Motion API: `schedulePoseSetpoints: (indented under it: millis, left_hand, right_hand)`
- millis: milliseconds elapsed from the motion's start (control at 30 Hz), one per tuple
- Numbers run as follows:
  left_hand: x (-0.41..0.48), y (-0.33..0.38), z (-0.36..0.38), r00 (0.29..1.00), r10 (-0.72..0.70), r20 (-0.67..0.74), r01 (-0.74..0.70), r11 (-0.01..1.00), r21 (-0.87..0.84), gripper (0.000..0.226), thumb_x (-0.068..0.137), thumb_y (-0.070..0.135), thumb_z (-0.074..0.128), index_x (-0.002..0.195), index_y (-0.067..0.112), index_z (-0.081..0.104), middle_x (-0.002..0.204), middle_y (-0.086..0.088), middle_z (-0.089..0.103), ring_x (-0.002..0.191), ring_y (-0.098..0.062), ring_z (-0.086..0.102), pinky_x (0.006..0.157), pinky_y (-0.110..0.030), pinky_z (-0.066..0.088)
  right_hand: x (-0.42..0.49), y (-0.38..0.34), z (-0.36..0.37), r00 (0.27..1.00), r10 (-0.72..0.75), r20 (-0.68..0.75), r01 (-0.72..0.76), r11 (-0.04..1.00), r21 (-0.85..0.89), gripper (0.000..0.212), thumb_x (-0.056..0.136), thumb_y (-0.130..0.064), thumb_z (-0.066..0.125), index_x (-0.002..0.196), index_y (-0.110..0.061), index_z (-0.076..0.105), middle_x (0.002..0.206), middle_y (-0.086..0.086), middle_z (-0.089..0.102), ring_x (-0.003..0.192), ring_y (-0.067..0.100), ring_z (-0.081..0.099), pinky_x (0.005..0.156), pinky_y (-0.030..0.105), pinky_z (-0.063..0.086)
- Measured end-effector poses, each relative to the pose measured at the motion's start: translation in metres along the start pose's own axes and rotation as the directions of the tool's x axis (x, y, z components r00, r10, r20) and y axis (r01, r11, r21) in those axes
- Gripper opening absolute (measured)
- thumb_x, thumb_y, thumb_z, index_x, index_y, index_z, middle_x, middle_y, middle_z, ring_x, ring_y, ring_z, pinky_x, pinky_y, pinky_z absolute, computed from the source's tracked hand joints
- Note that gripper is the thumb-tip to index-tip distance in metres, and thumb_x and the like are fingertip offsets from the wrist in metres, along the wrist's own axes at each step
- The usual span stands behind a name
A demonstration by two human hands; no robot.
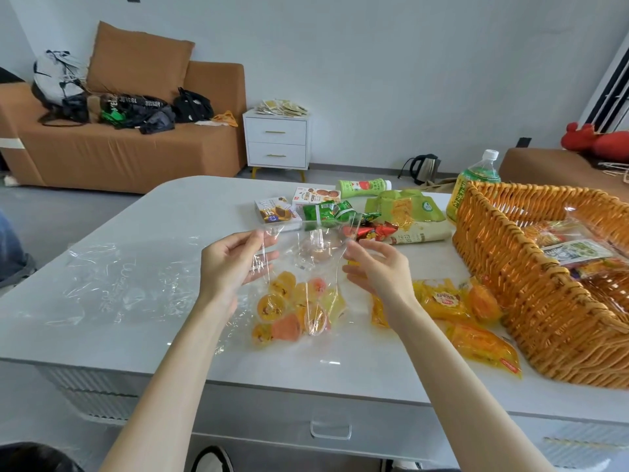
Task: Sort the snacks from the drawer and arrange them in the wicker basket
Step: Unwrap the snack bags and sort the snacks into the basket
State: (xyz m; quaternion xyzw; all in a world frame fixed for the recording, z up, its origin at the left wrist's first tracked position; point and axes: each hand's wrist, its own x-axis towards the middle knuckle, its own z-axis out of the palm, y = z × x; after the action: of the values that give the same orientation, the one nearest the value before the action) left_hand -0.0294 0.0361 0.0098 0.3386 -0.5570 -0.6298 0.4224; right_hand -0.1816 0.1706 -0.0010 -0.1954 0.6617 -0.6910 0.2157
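Item 1, left hand: raised over the table, thumb and fingers pinching the left edge of the mouth of a clear crinkled plastic bag.
Item 2, right hand: apart from the left, curled fingertips pinching the bag's right edge. The 2 hands hold the mouth spread between them.
Item 3, the bag: its lower end rests on the pale grey table top, between the 2 forearms. Small round jelly cups in orange, yellow and pink are heaped at its bottom; the count cannot be told.
Item 4, woven orange-brown wicker basket: on the table's right side, right of the right forearm. Flat snack packets lie inside, print too small to read.
Item 5, yellow foil snack packets: on the table between the right forearm and the basket's near wall.
Item 6, beyond the hands: small green sachets, a red foil wrapper, 2 small cardboard boxes, a large green-and-yellow pouch and a green bottle lying on its side.
Item 7, tall green-labelled bottle with a white cap: upright behind the basket's far corner.
Item 8, loose clear plastic film: flat on the table's left part.
Item 9, drawer handle: on the table's front, below the edge.
Item 10, background: brown sofa carrying bags, white 2-drawer cabinet, kettle on the floor.
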Motion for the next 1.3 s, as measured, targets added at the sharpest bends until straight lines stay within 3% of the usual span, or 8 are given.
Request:
schedulePoseSetpoints:
  millis: [233,367,467,633,767,867,1000,1300]
  left_hand:
    - [-0.001,0.002,-0.005,0.994,-0.013,-0.106,0.005,0.998,-0.068,0.013,0.093,0.013,0.06,0.094,0.006,0.07,0.085,-0.005,0.075,0.071,-0.02,0.072,0.074,-0.038,0.06]
    - [-0.003,0.011,-0.005,0.987,0.005,-0.159,-0.024,0.993,-0.117,0.013,0.093,0.011,0.06,0.085,0.009,0.07,0.088,-0.008,0.074,0.066,-0.02,0.071,0.066,-0.031,0.06]
    - [-0.003,0.017,-0.004,0.989,-0.008,-0.144,-0.014,0.989,-0.15,0.013,0.092,0.012,0.061,0.084,0.009,0.07,0.082,-0.004,0.073,0.06,-0.018,0.07,0.062,-0.027,0.06]
    - [-0.007,0.004,0.005,0.994,-0.034,-0.1,0.031,0.999,-0.033,0.011,0.09,0.009,0.062,0.089,0.002,0.071,0.079,-0.005,0.075,0.06,-0.021,0.071,0.053,-0.025,0.057]
    - [-0.004,0.001,0.003,0.991,-0.068,-0.114,0.063,0.997,-0.049,0.012,0.09,0.01,0.063,0.094,0.002,0.07,0.085,-0.006,0.074,0.065,-0.023,0.072,0.057,-0.028,0.059]
    - [-0.001,0.0,0.0,0.996,-0.039,-0.075,0.038,0.999,-0.016,0.012,0.092,0.011,0.061,0.096,0.004,0.07,0.088,-0.005,0.074,0.068,-0.025,0.072,0.061,-0.029,0.06]
    - [0.003,-0.001,-0.009,0.998,0.056,0.001,-0.056,0.997,0.054,0.016,0.097,0.013,0.054,0.091,0.016,0.069,0.084,0.001,0.074,0.066,-0.018,0.071,0.066,-0.029,0.06]
    - [0.005,0.0,-0.029,0.955,0.148,0.257,-0.161,0.986,0.033,0.021,0.099,0.008,0.045,0.097,0.015,0.064,0.092,-0.004,0.072,0.086,-0.027,0.072,0.076,-0.031,0.059]
  right_hand:
    - [0.007,0.004,0.001,0.994,-0.084,-0.076,0.081,0.995,-0.051,0.01,0.09,-0.013,0.065,0.093,-0.01,0.074,0.075,-0.001,0.071,0.072,0.013,0.065,0.082,0.031,0.059]
    - [0.002,-0.007,-0.009,0.984,-0.174,0.043,0.175,0.984,-0.018,0.014,0.095,-0.016,0.06,0.087,-0.011,0.07,0.078,-0.001,0.068,0.079,0.013,0.062,0.086,0.033,0.055]
    - [-0.001,-0.016,-0.02,0.968,-0.207,0.142,0.201,0.978,0.057,0.014,0.097,-0.011,0.054,0.091,-0.008,0.066,0.079,-0.003,0.067,0.077,0.011,0.064,0.081,0.025,0.056]
    - [0.0,0.003,-0.01,0.977,-0.164,0.139,0.192,0.957,-0.217,0.03,0.099,0.0,0.037,0.114,-0.011,0.06,0.092,0.001,0.066,0.068,0.009,0.057,0.07,0.022,0.05]
    - [-0.002,-0.001,-0.001,0.975,-0.109,0.194,0.131,0.986,-0.108,0.024,0.098,-0.011,0.041,0.116,-0.016,0.056,0.102,-0.001,0.06,0.075,0.011,0.051,0.072,0.023,0.042]
    - [0.001,-0.003,-0.005,0.956,-0.201,0.215,0.23,0.966,-0.118,0.02,0.098,-0.025,0.052,0.113,-0.021,0.065,0.1,-0.004,0.069,0.076,0.006,0.058,0.068,0.02,0.047]
    - [0.005,-0.007,-0.019,0.942,-0.274,0.195,0.294,0.952,-0.081,0.018,0.097,-0.015,0.055,0.103,-0.019,0.071,0.094,0.0,0.072,0.071,0.006,0.063,0.062,0.016,0.049]
    - [0.007,-0.012,-0.045,0.905,-0.234,0.356,0.289,0.951,-0.108,0.032,0.098,-0.005,0.05,0.095,-0.028,0.074,0.099,-0.002,0.074,0.085,0.013,0.065,0.08,0.03,0.05]
